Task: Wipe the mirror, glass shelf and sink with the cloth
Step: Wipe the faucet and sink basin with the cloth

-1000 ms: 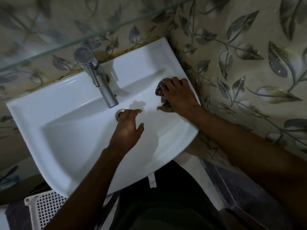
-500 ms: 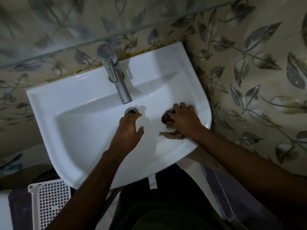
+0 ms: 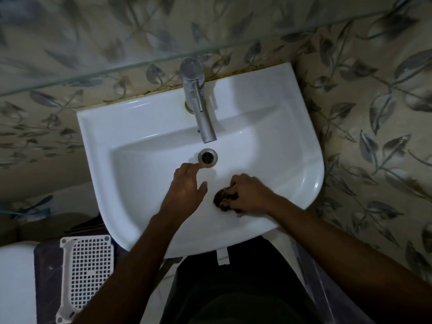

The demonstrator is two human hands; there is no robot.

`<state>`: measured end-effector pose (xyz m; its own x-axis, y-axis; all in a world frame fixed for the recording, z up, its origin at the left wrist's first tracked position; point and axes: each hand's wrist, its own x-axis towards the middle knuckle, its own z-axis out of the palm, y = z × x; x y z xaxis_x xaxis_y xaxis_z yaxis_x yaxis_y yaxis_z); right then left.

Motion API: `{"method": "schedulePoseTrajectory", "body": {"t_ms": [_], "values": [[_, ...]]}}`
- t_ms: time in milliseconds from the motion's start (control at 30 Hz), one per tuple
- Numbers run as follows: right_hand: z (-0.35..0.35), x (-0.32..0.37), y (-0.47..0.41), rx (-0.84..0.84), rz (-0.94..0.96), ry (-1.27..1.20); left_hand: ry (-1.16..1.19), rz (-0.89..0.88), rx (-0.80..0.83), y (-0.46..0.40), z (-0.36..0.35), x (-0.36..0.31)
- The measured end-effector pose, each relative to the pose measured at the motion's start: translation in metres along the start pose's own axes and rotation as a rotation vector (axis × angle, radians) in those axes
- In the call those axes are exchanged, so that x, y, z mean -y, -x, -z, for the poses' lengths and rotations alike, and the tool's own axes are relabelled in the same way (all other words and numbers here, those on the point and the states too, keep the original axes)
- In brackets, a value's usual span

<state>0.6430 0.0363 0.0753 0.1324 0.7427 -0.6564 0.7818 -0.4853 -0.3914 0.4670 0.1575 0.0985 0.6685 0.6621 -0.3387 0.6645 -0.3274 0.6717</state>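
Observation:
The white sink point(image 3: 145, 127) fills the middle of the head view, fixed to a leaf-patterned wall. My right hand point(image 3: 250, 192) is shut on a dark brown cloth point(image 3: 224, 198) and presses it on the basin's near right slope. My left hand point(image 3: 187, 185) rests in the basin with fingers apart, its forefinger reaching toward the metal drain point(image 3: 207, 157). The edge of the glass shelf point(image 3: 131, 65) runs across the wall above the sink. No mirror shows.
A chrome tap point(image 3: 198, 99) stands at the back of the sink, its spout over the drain. A white perforated basket point(image 3: 87, 272) stands on the floor at lower left, beside a white object point(image 3: 16, 284). My dark clothing is below the sink's front rim.
My right hand has dragged the cloth from the sink's far right rim down into the near right of the basin. My left hand stayed near the drain. The view shifted so the sink sits more centred.

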Motion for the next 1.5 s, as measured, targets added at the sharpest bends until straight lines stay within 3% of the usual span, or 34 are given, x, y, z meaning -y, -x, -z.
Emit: {"method": "schedulePoseTrajectory", "body": {"t_ms": [167,367,633,900,1000,1200,1400,1500], "values": [[0.004,-0.014,0.009,-0.093,-0.124,0.208,0.007,0.011,-0.034,0.0,0.011,0.009],[-0.026,0.044,0.018,-0.008,-0.066,-0.035,-0.045,0.021,0.002,0.008,0.022,0.021],[0.002,0.014,0.032,-0.11,-0.295,-0.142,-0.102,0.017,0.074,0.035,0.029,0.038],[-0.044,0.09,0.027,-0.044,-0.033,-0.158,-0.137,-0.012,0.076,0.061,0.029,0.042],[-0.033,0.076,0.026,-0.005,-0.093,-0.174,-0.15,-0.014,0.069,0.068,0.03,0.046],[-0.013,0.028,0.043,-0.138,-0.279,0.03,-0.146,-0.047,0.089,0.075,0.028,0.046],[-0.054,0.109,0.042,-0.198,-0.048,-0.028,-0.119,-0.079,0.098,0.069,0.025,0.038],[-0.062,0.115,0.046,-0.251,-0.03,-0.016,-0.123,-0.102,0.1,0.062,0.025,0.037]]}}
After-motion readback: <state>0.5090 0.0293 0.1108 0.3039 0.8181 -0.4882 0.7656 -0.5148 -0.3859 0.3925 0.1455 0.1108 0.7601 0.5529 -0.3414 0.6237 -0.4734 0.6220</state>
